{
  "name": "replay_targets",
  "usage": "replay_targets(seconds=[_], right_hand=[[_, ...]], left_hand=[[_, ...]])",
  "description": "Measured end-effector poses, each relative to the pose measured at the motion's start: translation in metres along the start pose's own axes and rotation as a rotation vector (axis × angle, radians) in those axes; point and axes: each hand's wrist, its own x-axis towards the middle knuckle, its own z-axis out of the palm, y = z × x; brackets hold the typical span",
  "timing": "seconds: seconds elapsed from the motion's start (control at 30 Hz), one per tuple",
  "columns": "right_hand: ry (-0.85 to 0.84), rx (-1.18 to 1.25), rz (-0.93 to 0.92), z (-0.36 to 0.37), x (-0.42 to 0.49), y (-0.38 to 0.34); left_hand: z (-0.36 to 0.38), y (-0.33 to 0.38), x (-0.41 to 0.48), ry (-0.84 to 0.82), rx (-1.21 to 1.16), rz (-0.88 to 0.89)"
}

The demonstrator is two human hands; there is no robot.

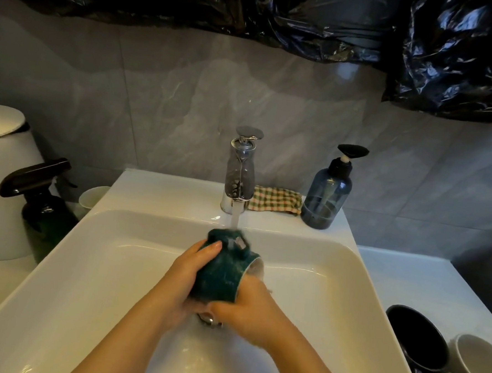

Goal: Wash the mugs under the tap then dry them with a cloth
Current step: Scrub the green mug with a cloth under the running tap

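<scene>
— Starting at the left: what stands beside the sink (62, 247)?

— A white container (1, 171), a dark spray bottle (42, 202) and a white cup (93, 195), all just off the basin's left rim.

— Location of the task item?

— The green mug (225, 274) is held over the basin on its side, handle uppermost and mouth facing right. Water (235, 214) from the tap (240, 171) falls onto the handle. The left grip (187, 275) is clamped round the mug's body from the left. The right grip (249, 304) is closed on the rim end from below, its fingertips hidden.

— Further right?

— A checked cloth (275, 199) lies on the sink ledge between the tap and a blue pump bottle (326, 197). On the table (406, 282) at the right edge, a black mug (417, 338) and two white mugs (476, 362) sit close together.

— The room?

— Grey tiled wall (158, 94), with black plastic sheeting (448, 54) along the top.
</scene>
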Motion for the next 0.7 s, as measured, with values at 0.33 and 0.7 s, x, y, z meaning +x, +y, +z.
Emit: replay_targets(seconds=[0.33,0.7], right_hand=[[-0.111,0.984,0.145,-0.004,-0.005,-0.016],[-0.116,-0.305,-0.046,0.003,-0.002,-0.013]], left_hand=[[0.006,0.000,0.002,0.255,0.128,0.274],[0.008,0.002,-0.002,0.228,-0.241,-0.185]])
